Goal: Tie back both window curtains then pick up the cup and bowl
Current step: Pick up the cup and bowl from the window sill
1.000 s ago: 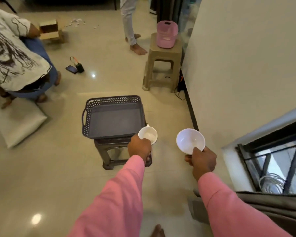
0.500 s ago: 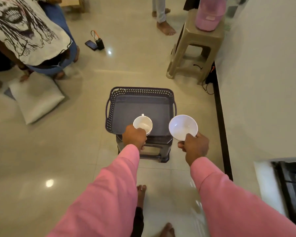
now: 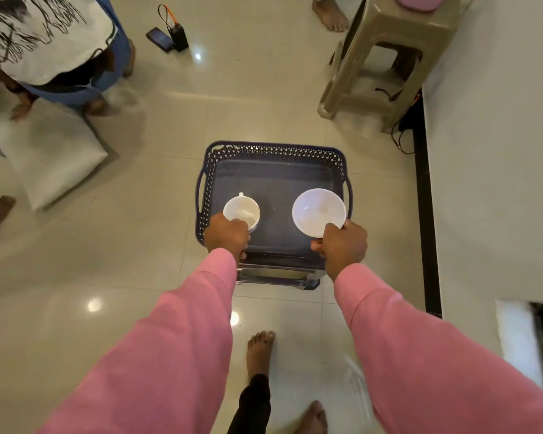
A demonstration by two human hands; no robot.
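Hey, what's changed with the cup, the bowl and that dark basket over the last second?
The person stepped up to the basket: it shifted from ahead-left to directly below. The cup in the left hand and the bowl in the right hand now sit over its inside rather than short of it. Both grips are unchanged, and the basket still rests on its stool.

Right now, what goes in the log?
left hand: holds cup | right hand: holds bowl | both above tray

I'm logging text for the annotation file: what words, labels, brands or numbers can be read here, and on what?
None can be read.
The white shirt of the seated person carries a black line drawing, no letters.
The cup, bowl and basket are plain.
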